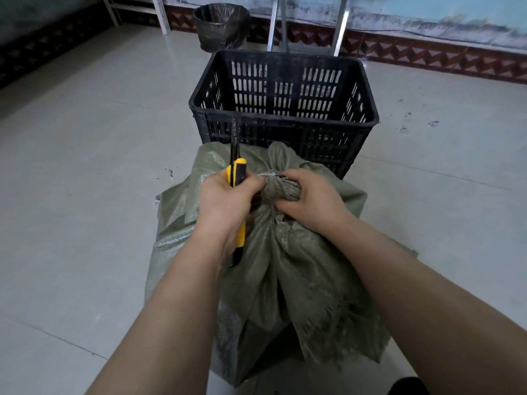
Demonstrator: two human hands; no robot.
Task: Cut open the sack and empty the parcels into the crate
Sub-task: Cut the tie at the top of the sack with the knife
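Centrally, the green woven sack (285, 266) stands on the pale tiled floor (85, 166), its mouth gathered into a twisted neck (281, 192) bound by a thin whitish tie (269, 175). The right hand (310, 199) comes in from 4 o'clock and grips the neck just below the tie, fingers and thumb curled round the bunched cloth. The left hand (225, 201), entering from 7 o'clock, is wrapped tightly round a yellow and black utility knife (236, 172). It also presses against the neck from 9 o'clock. The knife's dark blade (234, 135) is extended and points toward 12 o'clock. At 12 o'clock from the sack, close against it, sits a black slotted crate (368, 121). Farther off at 11 o'clock stands a bin (219, 27) lined with a black bag. Metal frame legs (340, 29) rise behind the crate at 12 o'clock.
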